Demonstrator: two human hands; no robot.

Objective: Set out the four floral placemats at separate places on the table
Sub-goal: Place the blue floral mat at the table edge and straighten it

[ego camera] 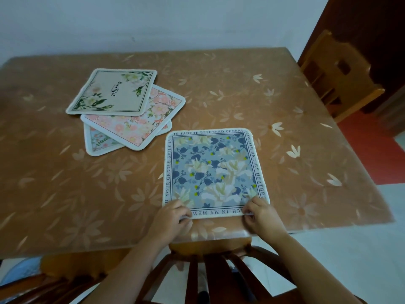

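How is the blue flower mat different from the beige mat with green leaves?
The blue mat lies alone on the table; the beige mat tops a pile, overlapping the pink mat. The left hand and right hand pinch the blue mat's near edge; no hand touches the beige mat. The blue mat has words round its border; the beige mat has writing in its middle. Both are flowery squares with rounded corners.

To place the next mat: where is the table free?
Free: right of the blue placemat to the table edge; far strip by the wall; near-left, below the stack of placemats. Crowded: that stack, and the near edge where left hand and right hand grip the blue placemat.
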